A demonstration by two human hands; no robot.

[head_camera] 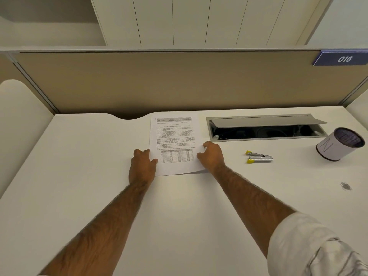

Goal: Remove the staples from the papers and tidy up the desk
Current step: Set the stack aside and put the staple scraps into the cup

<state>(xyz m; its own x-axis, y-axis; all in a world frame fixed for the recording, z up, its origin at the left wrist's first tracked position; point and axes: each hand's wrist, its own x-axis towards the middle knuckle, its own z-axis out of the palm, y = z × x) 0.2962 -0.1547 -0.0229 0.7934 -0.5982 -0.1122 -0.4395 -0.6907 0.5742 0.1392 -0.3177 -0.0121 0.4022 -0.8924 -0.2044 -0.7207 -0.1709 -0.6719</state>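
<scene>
The papers [175,140] lie flat on the counter [99,156], towards its far edge and about midway across, printed side up. The left hand [142,163] holds their left edge, thumb [154,161] on top of the sheet and the other fingers curled at the edge. The right hand [212,154] has its fingers bent over the right edge, and the near right corner is lifted a little off the counter. Whether the sheets are fastened at a corner is too small to tell.

This looks like the squaring or positioning step, with the sheets held on both sides and no tool in hand. The staple remover [258,156], silver with yellow tips, lies on the counter to the right of the right hand, near but apart from it, with a cup [338,145] farther right. The next move probably calls for the left hand to pin the papers while the right lets go and reaches for the remover, then works it at the fastened corner
</scene>
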